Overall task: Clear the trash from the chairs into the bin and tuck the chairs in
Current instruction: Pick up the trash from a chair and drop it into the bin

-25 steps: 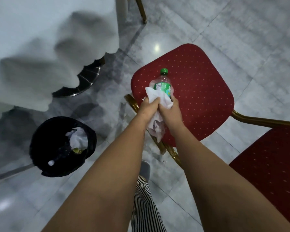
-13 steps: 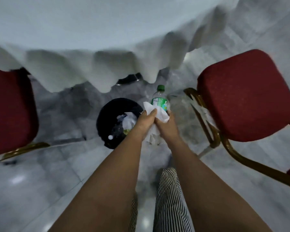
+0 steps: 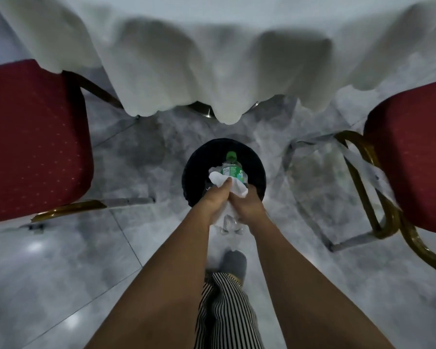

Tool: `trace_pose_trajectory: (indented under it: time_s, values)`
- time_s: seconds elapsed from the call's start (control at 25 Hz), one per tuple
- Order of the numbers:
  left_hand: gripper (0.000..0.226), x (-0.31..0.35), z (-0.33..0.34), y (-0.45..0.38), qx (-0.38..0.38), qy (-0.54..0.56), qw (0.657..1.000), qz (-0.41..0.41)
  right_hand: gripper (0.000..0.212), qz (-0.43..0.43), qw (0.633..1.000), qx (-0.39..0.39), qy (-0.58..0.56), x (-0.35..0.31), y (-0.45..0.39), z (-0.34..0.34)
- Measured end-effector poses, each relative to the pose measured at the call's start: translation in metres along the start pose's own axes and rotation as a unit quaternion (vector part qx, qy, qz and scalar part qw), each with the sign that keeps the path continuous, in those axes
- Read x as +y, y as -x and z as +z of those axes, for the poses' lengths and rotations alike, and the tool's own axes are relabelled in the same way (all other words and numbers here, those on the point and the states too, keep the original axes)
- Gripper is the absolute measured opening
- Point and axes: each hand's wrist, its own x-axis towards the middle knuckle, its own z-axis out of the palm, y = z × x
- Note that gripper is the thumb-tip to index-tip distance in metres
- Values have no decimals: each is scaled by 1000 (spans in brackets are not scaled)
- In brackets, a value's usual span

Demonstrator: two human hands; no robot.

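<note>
**Bottle and tissue held over the bin**

Left hand (image 3: 215, 201) and right hand (image 3: 249, 206) each keep a clenched grip on the bottle (image 3: 230, 170) and white tissue (image 3: 227, 183), above the black bin (image 3: 194, 170). Red chairs stand at nine o'clock (image 3: 33, 137) and three o'clock (image 3: 413, 152); the draped worktop (image 3: 212, 59) at twelve.

floor (image 3: 61, 285): was glossy grey marble
chair (image 3: 33, 137): had red dotted cloth, gold metal frame
bottle (image 3: 230, 168): was clear plastic
tablecloth (image 3: 212, 59): was soft white cloth
</note>
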Motion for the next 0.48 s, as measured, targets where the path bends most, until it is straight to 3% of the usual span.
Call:
trace_pose_trajectory:
  time_s: [0.12, 0.24, 0.28, 0.48]
  values:
    - [68, -7, -5, -35, -14, 42, 999, -14, 91, 5, 1000, -13, 26, 15, -42, 13]
    - [111, -18, -9, -89, -7, 39, 999, -21, 84, -10, 998, -6, 63, 4, -58, 12]
    - [112, -21, -10, -108, 7, 28, 999, -17, 78, -12, 998, 4, 65, 1, -62, 10]
    - [66, -10, -17, -99, 68, 34, 997, -3, 79, -2, 996, 23, 89, 12, -66, 0]
